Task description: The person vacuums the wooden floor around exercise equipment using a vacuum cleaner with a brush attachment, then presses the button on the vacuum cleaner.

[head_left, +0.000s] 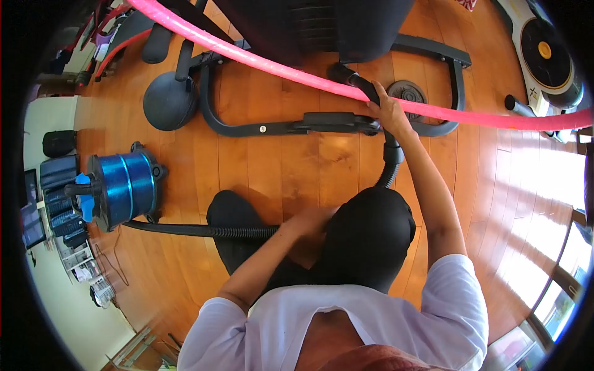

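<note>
Black vacuum wand (390, 138) slants over the wood floor (291, 161) by the exercise frame (244, 130); right hand (390, 112) has its fingers wrapped round it; left hand (312, 221) blurred beside hose (247, 232), grip unclear; blue canister (127, 188) at left.

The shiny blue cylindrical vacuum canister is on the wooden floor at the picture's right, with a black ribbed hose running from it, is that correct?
Not quite: the head view shows the shiny blue cylindrical vacuum canister on the wooden floor at the picture's left, not right, with a black ribbed hose running from it.
</note>
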Demonstrator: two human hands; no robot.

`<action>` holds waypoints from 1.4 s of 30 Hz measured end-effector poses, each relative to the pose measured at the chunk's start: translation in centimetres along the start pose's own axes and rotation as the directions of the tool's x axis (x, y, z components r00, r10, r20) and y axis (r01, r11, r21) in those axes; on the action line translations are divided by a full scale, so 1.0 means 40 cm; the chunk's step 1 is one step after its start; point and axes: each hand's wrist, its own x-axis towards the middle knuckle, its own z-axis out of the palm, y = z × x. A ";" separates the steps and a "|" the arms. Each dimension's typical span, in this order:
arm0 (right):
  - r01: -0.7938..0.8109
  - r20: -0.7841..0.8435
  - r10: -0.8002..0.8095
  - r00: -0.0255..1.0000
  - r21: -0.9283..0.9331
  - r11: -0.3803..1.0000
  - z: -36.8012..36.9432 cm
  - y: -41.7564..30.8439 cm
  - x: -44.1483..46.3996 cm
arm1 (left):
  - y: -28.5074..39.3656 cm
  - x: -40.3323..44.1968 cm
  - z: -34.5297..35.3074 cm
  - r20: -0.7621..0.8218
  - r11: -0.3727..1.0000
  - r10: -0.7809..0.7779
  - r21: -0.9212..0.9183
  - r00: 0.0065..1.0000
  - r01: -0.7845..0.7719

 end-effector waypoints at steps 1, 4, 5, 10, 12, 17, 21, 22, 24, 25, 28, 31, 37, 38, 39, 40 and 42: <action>0.019 -0.006 -0.019 1.000 -0.004 1.000 0.002 -0.005 -0.010 | 0.008 0.007 -0.088 0.189 0.992 0.041 -0.125 0.981 -0.017; 0.077 -0.012 -0.078 0.997 -0.079 0.994 -0.031 -0.005 0.018 | -0.078 0.061 -0.213 -0.301 0.809 0.104 -0.529 0.948 -0.256; 0.088 0.000 -0.088 0.996 -0.080 0.993 -0.020 -0.011 0.016 | -0.121 0.110 -0.213 -0.609 0.667 -0.032 -0.603 0.793 -0.437; 0.146 0.005 -0.149 0.989 -0.215 0.966 0.006 -0.043 0.015 | -0.246 0.262 -0.543 -0.794 0.997 -0.055 -0.016 0.606 0.070; 0.170 0.006 -0.177 0.984 -0.295 0.940 0.032 -0.069 0.039 | -0.326 0.347 -0.550 -0.749 0.972 -0.182 -0.039 0.637 0.232; 0.059 -0.043 -0.080 0.996 -0.376 0.925 0.059 -0.200 0.187 | -0.374 0.378 -0.520 -0.719 0.930 -0.262 -0.009 0.643 0.369; 0.076 -0.050 -0.099 0.994 -0.337 0.938 0.070 -0.204 0.211 | -0.399 0.398 -0.487 -0.725 0.947 -0.272 -0.083 0.633 0.311; 0.094 -0.060 -0.121 0.991 -0.339 0.936 0.071 -0.207 0.210 | -0.412 0.407 -0.480 -0.722 0.951 -0.294 -0.155 0.626 0.268; 0.044 -0.023 -0.056 0.998 -0.360 0.932 0.058 -0.214 0.174 | -0.422 0.411 -0.466 -0.719 0.953 -0.295 -0.178 0.629 0.244; 0.020 -0.004 -0.024 1.000 -0.371 0.929 0.053 -0.220 0.154 | -0.410 0.401 -0.468 -0.722 0.957 -0.269 -0.126 0.637 0.261; 0.007 -0.007 -0.010 1.000 -0.347 0.938 0.068 -0.235 0.128 | -0.383 0.378 -0.475 -0.716 0.960 -0.248 -0.091 0.652 0.266; 0.105 -0.044 -0.127 0.991 -0.332 0.937 0.110 -0.231 0.192 | -0.362 0.337 -0.480 -0.679 0.966 -0.248 -0.118 0.691 0.231; 0.336 0.041 -0.357 0.933 -0.452 0.826 0.118 -0.034 0.219 | -0.303 0.212 -0.402 -0.621 0.975 -0.169 -0.220 0.766 0.037; 0.416 0.067 -0.442 0.895 -0.487 0.768 0.100 0.007 0.208 | -0.304 0.189 -0.366 -0.636 0.971 -0.151 -0.240 0.757 -0.008; 0.516 0.073 -0.566 0.821 -0.517 0.683 0.072 0.047 0.166 | -0.301 0.157 -0.337 -0.626 0.946 -0.165 -0.318 0.762 -0.057; 0.482 0.045 -0.526 0.849 -0.470 0.739 0.051 0.061 0.122 | -0.296 0.121 -0.309 -0.615 0.913 -0.177 -0.394 0.769 -0.105; 0.246 -0.010 -0.258 0.966 -0.270 0.931 -0.008 0.051 0.039 | -0.300 0.061 -0.262 -0.612 0.868 -0.195 -0.472 0.767 -0.156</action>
